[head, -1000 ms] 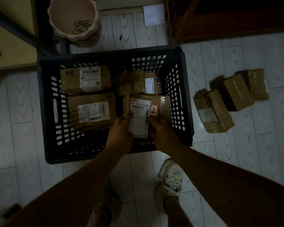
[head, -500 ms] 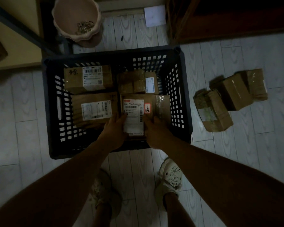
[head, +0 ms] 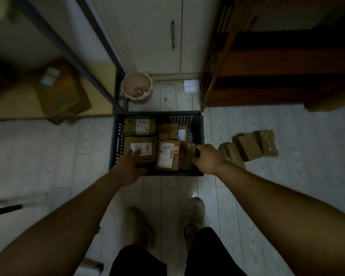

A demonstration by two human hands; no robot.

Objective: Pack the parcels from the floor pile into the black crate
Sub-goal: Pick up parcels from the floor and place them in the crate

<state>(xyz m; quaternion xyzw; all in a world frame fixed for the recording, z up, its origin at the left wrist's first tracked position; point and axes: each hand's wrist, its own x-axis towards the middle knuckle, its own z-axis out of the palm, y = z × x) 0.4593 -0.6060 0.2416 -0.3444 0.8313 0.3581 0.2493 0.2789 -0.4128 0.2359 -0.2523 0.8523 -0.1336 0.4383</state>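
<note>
The black crate [head: 157, 114] sits on the pale floor ahead of me and holds several brown parcels. The one [head: 167, 154] at its near right has a white label and a red sticker. My left hand [head: 127, 168] reaches over the crate's near left corner, fingers spread on a labelled parcel [head: 145, 145]. My right hand [head: 207, 158] is curled over the crate's right rim. The floor pile [head: 249, 145] of three taped parcels lies just right of the crate, beyond my right hand.
A pink pot [head: 136, 89] stands behind the crate, beside a dark metal rack leg [head: 100, 76]. A cardboard box [head: 62, 92] lies on a low yellow shelf at left. A dark wooden shelf unit [head: 267, 76] is at the back right. My feet [head: 194, 212] are near the crate.
Both hands let go of the red-stickered parcel, which now lies in the crate's near right. The left hand moved left, the right hand to the right rim. The view rose and pulled back.
</note>
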